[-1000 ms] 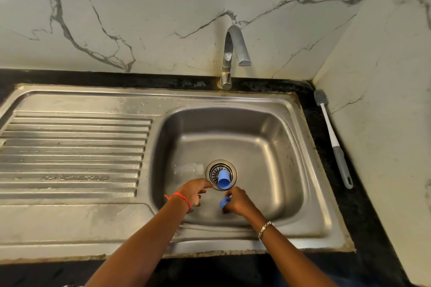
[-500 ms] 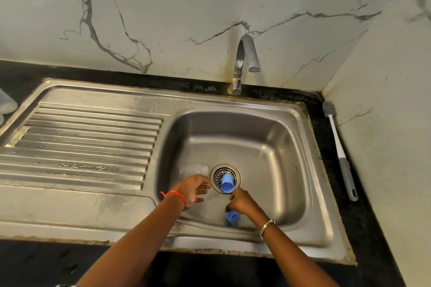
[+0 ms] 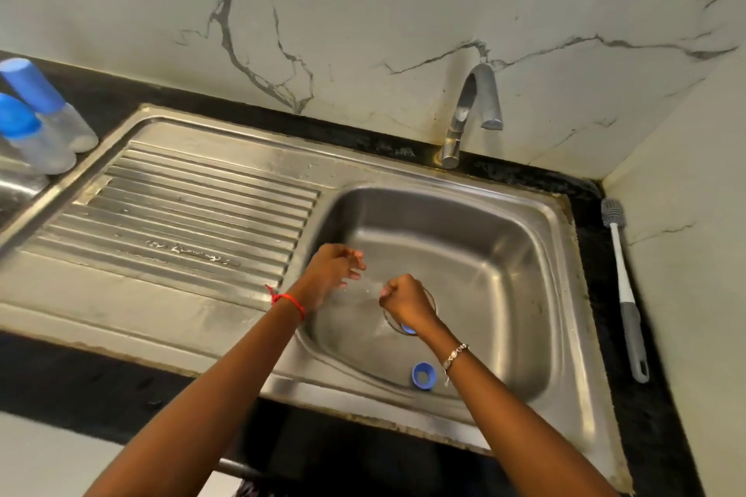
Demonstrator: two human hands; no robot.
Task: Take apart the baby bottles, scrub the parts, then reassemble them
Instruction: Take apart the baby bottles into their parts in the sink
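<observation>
The blue ring now lies loose in the sink, dropped by the right hand, which pinches something clear; the left hand hangs loosely curled, holding nothing. Disassembly continues.

Both arms are bare with no sleeves, the left wrist has a thin red string tied round it with a little loose end sticking out, and the right wrist has a thin bracelet of small shiny silver beads.
</observation>
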